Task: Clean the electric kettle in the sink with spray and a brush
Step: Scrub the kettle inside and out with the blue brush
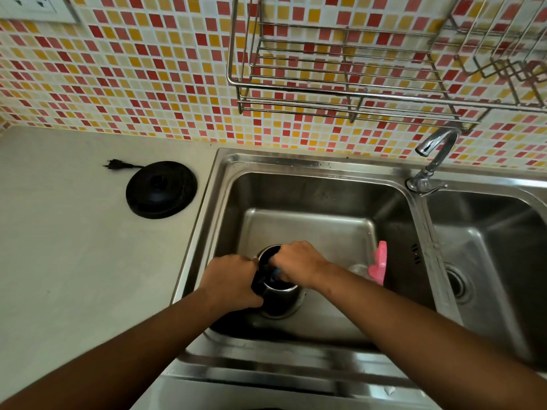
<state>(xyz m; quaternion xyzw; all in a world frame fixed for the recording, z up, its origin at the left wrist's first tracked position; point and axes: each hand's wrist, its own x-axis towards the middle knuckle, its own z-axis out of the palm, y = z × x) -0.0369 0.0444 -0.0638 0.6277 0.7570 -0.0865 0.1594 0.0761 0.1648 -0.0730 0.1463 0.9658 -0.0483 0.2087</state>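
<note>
A steel electric kettle point(281, 297) with black trim stands upright in the left basin of the sink point(310, 184). My left hand point(231, 281) grips its black handle side. Over the kettle's open mouth, my right hand point(299, 263) is closed on a brush point(276, 273) with a blue handle; the brush head reaches down inside and is hidden. A spray bottle with a pink trigger head point(379, 263) lies in the same basin, just right of my right wrist.
The kettle's black power base point(161, 189) with its plug sits on the grey counter left of the sink. A faucet point(435, 155) stands between the two basins. A wire dish rack point(355, 84) hangs on the tiled wall above.
</note>
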